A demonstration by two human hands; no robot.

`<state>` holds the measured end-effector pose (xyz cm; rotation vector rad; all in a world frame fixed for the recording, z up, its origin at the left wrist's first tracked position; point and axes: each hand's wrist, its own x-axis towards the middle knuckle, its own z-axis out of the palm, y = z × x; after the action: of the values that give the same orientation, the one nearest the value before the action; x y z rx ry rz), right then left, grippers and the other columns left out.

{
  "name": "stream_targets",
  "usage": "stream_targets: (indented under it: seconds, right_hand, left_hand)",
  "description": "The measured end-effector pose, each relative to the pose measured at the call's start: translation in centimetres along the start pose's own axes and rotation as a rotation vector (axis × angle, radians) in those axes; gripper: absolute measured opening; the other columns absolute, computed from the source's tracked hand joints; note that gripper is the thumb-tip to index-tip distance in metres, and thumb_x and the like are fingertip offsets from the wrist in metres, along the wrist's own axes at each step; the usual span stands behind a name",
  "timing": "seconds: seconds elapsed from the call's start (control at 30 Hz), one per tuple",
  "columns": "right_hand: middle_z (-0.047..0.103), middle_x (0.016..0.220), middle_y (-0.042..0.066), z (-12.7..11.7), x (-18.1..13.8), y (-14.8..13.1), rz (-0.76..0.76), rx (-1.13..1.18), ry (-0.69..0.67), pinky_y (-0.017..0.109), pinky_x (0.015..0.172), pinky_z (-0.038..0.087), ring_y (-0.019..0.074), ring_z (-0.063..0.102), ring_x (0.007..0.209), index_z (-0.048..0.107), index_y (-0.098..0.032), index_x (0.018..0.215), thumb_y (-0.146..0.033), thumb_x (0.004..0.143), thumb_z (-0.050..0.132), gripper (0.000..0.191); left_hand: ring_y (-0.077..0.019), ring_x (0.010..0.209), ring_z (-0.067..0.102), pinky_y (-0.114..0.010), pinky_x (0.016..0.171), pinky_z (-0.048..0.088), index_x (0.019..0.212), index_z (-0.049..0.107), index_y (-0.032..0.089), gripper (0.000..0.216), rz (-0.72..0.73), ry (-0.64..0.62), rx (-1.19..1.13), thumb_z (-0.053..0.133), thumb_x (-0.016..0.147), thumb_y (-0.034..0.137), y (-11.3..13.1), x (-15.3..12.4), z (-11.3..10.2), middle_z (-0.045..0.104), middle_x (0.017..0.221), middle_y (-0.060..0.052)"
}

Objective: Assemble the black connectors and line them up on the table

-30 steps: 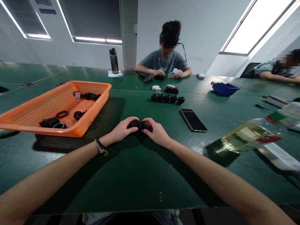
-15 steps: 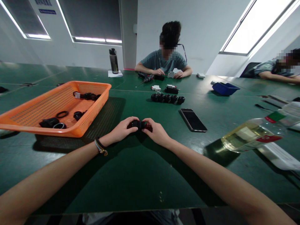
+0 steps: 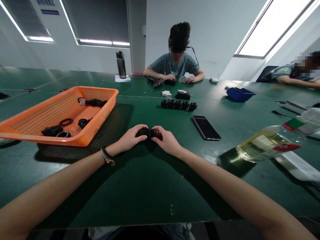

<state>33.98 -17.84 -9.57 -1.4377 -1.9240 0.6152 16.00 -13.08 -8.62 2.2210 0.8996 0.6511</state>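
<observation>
Black part [image 3: 149, 132] is sitting close to the green tabletop [image 3: 150, 186], and you are clamping it between your left hand [image 3: 130, 138] and right hand [image 3: 167, 141]. Gripping only its ends, you are risking it slipping loose.

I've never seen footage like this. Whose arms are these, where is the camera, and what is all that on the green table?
There is no machine here. These are a person's own bare arms, filmed by a camera worn on their head that looks forward and down, which is why the arms reach in from the bottom edge. The left hand and right hand meet in the middle, and both grip a small black part low over the green table. To the left stands an orange basket holding black rings and pieces. Farther back lies a row of black parts. To the right are a phone and a bottle of yellowish liquid on its side. Across the table another person sits working.
</observation>
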Motion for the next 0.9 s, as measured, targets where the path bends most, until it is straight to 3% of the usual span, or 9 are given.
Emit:
stream_targets:
  seconds: [0.9]
  right_hand:
    - [0.056, 0.071, -0.003, 0.03, 0.04, 0.01, 0.005, -0.02, -0.001, 0.026, 0.062, 0.04, 0.011, 0.052, 0.063, 0.049, -0.019, 0.103, -0.017, 0.077, 0.054, 0.027]
  left_hand:
    - [-0.0244, 0.102, 0.052, -0.039, 0.093, 0.038, 0.107, 0.05, 0.016, 0.04, 0.001, 0.001, 0.031, 0.047, 0.074, 0.038, -0.06, -0.01, 0.07, 0.056, 0.113, -0.009]
